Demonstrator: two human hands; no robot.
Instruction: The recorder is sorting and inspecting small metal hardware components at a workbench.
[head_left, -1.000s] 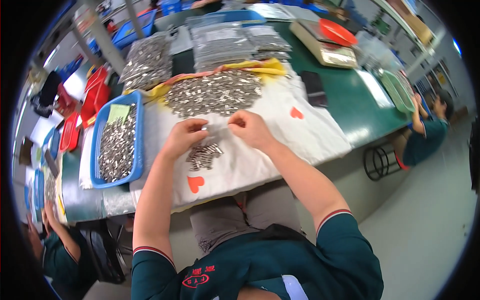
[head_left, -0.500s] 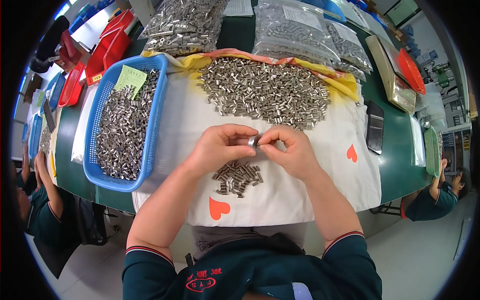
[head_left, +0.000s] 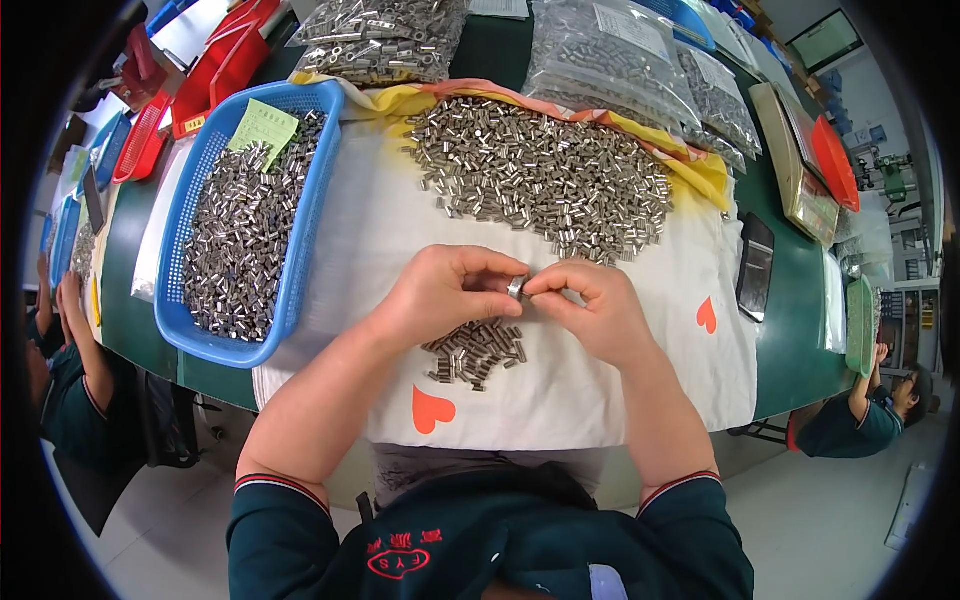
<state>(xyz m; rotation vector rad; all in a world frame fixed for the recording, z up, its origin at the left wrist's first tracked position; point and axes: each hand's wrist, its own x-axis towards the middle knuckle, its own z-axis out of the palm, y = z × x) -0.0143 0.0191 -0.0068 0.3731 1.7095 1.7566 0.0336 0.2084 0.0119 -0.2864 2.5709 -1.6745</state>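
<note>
Small metal tube [head_left: 516, 287] pinched btwn left hand [head_left: 440, 300] & right hand [head_left: 590, 310] fingertips.

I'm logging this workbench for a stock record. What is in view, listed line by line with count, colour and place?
small metal tube: one, silver, pinched between both hands' fingertips
small pile of tubes: one heap, silver, on the cloth under the hands
large pile of tubes: one heap, silver, far part of the cloth
cloth: one, white with red hearts, yellow far edge, over the green table
basket: one, blue, left of the cloth, full of tubes, green paper slip on top
clear bags of tubes: several, along the far edge
red trays: several, far left
dark flat device: one, right of the cloth
left hand: pinching the tube
right hand: pinching the tube
</note>
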